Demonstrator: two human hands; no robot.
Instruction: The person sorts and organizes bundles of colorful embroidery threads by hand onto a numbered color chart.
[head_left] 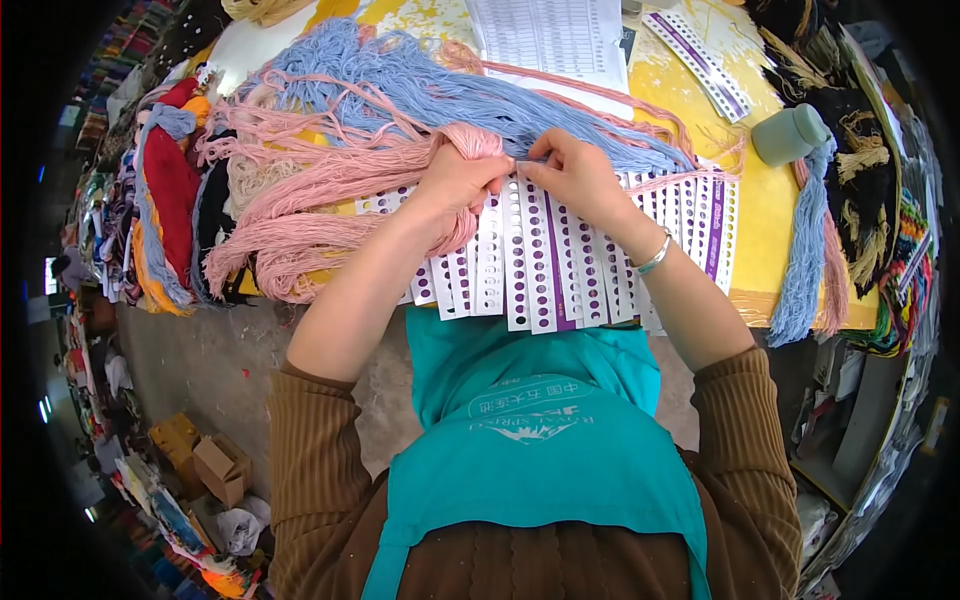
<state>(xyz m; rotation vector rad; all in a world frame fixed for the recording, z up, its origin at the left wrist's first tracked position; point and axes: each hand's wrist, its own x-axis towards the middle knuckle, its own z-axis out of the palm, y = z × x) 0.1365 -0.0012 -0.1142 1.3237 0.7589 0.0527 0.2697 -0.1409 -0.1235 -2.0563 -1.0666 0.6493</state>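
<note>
My left hand (462, 186) is closed around a bundle of pink embroidery thread (350, 168), whose long strands trail to the left over the table. Close beside it, my right hand (578, 178) pinches thumb and forefinger together by the top end of a punched white card. What lies between those fingertips is too small to make out. Below both hands, several long white-and-purple punched thread cards (542, 260) lie side by side, overhanging the table's front edge. A hank of light blue thread (400, 85) spreads out behind my hands.
A printed sheet (550, 45) lies at the back of the yellow table (765, 215). At the right stand a grey-green cup (788, 135) and hanging blue thread (803, 250). Red and other coloured hanks (168, 190) hang at the left. A cardboard box (221, 468) sits on the floor.
</note>
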